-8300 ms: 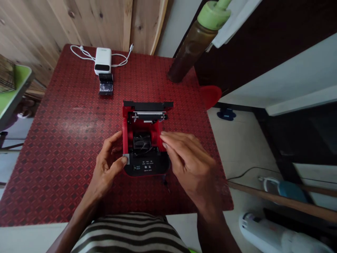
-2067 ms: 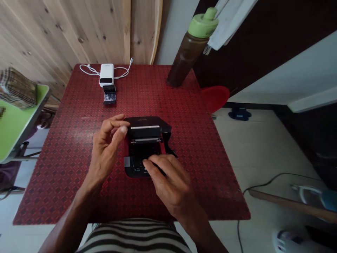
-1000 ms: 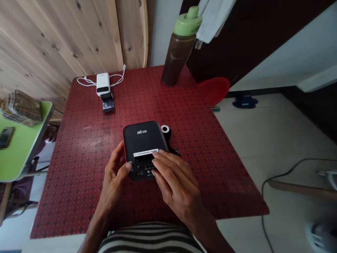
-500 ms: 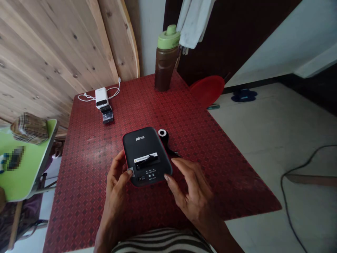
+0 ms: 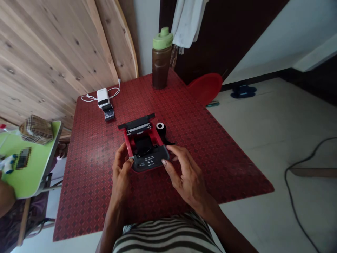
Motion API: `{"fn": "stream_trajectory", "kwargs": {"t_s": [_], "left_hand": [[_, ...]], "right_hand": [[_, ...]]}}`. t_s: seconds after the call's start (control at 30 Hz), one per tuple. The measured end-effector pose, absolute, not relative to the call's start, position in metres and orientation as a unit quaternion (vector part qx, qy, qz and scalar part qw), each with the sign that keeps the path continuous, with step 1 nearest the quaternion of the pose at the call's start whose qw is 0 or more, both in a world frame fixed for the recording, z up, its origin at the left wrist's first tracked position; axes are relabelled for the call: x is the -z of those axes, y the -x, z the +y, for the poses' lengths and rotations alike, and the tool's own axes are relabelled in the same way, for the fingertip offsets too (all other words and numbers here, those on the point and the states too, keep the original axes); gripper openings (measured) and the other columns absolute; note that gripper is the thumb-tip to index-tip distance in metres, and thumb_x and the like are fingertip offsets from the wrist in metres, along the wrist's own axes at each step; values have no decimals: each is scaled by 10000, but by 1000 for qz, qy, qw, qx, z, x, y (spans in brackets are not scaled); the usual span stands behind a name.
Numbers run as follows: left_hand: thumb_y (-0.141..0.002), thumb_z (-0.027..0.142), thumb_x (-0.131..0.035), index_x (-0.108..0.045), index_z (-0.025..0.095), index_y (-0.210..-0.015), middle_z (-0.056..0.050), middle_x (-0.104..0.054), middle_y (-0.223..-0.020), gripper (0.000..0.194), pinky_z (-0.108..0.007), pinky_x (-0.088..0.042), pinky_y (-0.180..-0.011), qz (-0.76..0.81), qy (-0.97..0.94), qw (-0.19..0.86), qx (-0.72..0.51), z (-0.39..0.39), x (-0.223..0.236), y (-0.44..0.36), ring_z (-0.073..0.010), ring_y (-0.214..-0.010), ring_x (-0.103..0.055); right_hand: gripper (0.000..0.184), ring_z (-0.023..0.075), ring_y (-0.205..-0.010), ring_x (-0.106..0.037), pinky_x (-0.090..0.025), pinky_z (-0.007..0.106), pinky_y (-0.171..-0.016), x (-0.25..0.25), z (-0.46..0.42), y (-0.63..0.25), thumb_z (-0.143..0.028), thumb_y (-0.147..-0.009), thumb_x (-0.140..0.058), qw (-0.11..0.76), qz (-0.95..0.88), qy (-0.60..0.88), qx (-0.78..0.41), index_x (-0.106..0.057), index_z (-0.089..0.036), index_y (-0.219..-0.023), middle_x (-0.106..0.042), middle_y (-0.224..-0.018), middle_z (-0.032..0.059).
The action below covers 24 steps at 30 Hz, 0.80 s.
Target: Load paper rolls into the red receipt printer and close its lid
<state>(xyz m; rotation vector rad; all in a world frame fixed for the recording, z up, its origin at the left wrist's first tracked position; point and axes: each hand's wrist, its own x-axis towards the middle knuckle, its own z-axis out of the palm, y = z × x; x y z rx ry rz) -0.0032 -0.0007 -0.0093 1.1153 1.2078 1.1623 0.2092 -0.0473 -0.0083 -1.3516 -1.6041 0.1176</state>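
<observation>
On the red patterned table (image 5: 210, 165) a small black and red label printer (image 5: 151, 160) lies with its lid (image 5: 137, 122) swung up along the far side. A dark roll-like shape (image 5: 143, 144) sits in its red inner bay. My left hand (image 5: 122, 172) is closed on the printer's near left corner, thumb on top and fingers along the side. At the near right corner my right hand (image 5: 186, 175) grips the edge between thumb and index finger. Just beyond the printer stands a roll of black tape (image 5: 160, 129) with a white core, its loose end trailing right.
A white power bank (image 5: 103, 97) with a cable and a black strip lies at the back left. A green-lidded bottle (image 5: 160, 66) stands at the far edge. To the left is a green table (image 5: 28, 182) with a plaid pouch (image 5: 37, 130); a person's arm (image 5: 5, 196) shows there.
The printer's lid has come up from closed to open, baring the red interior. My right hand has closed onto the near right corner. At the left, another person's arm has come into view.
</observation>
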Motion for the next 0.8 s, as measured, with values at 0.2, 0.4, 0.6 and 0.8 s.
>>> {"fn": "stream_trajectory", "kwargs": {"t_s": [0.2, 0.4, 0.6, 0.8], "left_hand": [[-1052, 398, -706, -679, 311, -1578, -83, -698, -1651, 534, -506, -497, -1298, 488, -485, 528, -497, 0, 18, 6, -330, -1571, -624], [-1055, 479, -727, -676, 311, -1590, -82, -702, -1643, 563, -535, -450, -1338, 464, -506, 506, -522, -1, 26, 7, -340, -1575, -611], [-1047, 525, -741, -692, 295, -1574, -108, -716, -1615, 577, -576, -458, -1323, 463, -511, 494, -530, -1, 31, 8, -366, -1541, -629], [-1052, 515, -749, -701, 319, -1570, -90, -727, -1599, 556, -567, -468, -1316, 456, -508, 499, -534, -1, 32, 8, -348, -1530, -641]], "right_hand": [[237, 254, -1127, -812, -673, 480, -1033, -13, -7, -226, -168, -1172, -575, 463, -724, 508, -55, -762, -236, -1298, -865, -1200, 86], [271, 265, -1108, -781, -594, 415, -1031, -42, 55, -198, 12, -1062, -623, 169, -840, 507, -97, -833, -160, -1066, -867, -1118, 119], [257, 298, -985, -784, -556, 442, -967, -52, 77, -174, -9, -1031, -631, 80, -858, 494, -116, -866, -108, -1058, -852, -1050, 186], [310, 286, -1054, -772, -542, 414, -959, -55, 81, -172, -13, -1052, -584, 29, -865, 488, -113, -850, -116, -1174, -847, -1145, 181]]}}
